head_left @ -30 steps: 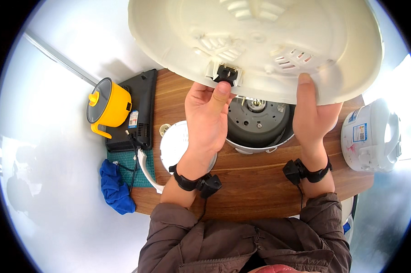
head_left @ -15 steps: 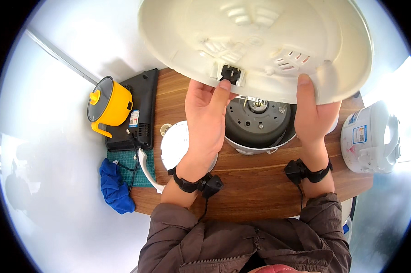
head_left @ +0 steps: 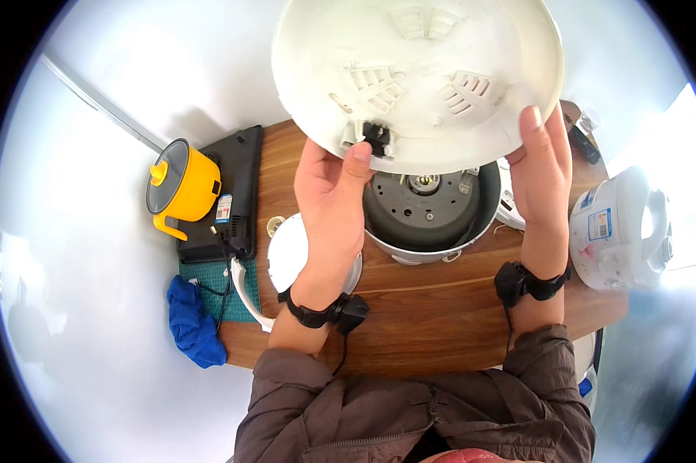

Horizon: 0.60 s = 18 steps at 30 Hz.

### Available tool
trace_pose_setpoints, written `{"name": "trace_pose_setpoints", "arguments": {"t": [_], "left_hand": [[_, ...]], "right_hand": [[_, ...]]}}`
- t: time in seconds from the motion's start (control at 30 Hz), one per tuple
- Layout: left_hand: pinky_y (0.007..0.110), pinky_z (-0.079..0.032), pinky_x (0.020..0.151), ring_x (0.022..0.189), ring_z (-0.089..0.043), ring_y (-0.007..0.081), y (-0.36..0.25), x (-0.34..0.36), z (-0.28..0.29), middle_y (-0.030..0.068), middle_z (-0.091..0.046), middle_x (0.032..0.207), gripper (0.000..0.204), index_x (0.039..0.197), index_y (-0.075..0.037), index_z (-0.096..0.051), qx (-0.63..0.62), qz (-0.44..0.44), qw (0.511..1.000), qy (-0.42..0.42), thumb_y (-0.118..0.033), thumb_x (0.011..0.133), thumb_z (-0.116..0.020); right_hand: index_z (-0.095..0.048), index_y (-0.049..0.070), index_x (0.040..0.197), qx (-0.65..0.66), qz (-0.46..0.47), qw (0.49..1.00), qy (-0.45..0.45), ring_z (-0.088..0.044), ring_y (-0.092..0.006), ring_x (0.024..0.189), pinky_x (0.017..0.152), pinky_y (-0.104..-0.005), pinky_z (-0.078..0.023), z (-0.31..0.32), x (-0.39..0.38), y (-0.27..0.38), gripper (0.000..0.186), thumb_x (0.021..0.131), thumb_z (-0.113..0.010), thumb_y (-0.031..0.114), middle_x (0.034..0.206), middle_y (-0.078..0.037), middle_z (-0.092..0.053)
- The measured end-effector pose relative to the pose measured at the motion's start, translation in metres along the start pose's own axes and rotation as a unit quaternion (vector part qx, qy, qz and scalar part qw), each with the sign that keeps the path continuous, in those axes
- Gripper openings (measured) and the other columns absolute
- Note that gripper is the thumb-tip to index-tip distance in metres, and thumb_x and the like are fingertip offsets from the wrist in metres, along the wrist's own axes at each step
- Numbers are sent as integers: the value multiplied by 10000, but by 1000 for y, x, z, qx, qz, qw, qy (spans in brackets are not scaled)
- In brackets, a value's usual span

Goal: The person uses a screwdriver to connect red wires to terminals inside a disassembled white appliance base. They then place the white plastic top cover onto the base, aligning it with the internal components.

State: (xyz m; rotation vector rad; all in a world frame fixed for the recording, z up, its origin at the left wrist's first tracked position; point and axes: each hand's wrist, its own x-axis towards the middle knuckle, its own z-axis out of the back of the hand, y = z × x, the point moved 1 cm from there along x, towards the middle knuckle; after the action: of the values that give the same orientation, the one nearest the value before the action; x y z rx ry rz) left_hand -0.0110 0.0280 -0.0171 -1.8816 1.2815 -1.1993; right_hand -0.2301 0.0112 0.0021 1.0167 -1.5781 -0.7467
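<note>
Both hands hold up a round cream plastic base cover (head_left: 417,100), its vented inner face toward me. My left hand (head_left: 332,189) grips the near left rim, thumb beside a black power socket (head_left: 376,139) set in the cover. At the right rim, my right hand (head_left: 540,166) has its thumb on the inner face and fingers behind. Beneath the cover a rice cooker body (head_left: 429,212) sits upside down on the table, its dark grey metal underside exposed; the cover hides its far part. A white round lid (head_left: 288,251) lies partly behind my left forearm.
A yellow electric pot (head_left: 186,185) stands on a black appliance (head_left: 244,166) at the left, near a green cutting mat (head_left: 244,297), a white curved handle (head_left: 244,289) and a blue cloth (head_left: 193,324). A white rice cooker (head_left: 618,231) stands at the right table edge.
The cover has moved away from me and tilted, showing more of its vents and round outline. My right hand has shifted, its fingers now higher along the rim.
</note>
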Motion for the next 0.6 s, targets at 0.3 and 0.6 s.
{"name": "trace_pose_setpoints", "arguments": {"t": [0.3,0.6], "left_hand": [[296,-552,824,976,-677,148,3,-2,12,99,-707,1189,313,1286,39,-616,71,-25,997,12,-127,1025,-664],[266,-535,799,939,-637,94,-9,1,16,80,-720,1114,360,1294,60,-631,205,-56,976,51,-211,1058,-627]], "right_hand": [[-459,13,1521,-62,65,995,-49,-681,-200,1122,926,-347,-555,20,13,12,528,1133,-369,360,1310,-134,-675],[-566,31,1456,-137,94,985,-49,-697,-124,1012,859,-285,-586,33,16,5,406,1114,-495,238,1196,-65,-722]]}}
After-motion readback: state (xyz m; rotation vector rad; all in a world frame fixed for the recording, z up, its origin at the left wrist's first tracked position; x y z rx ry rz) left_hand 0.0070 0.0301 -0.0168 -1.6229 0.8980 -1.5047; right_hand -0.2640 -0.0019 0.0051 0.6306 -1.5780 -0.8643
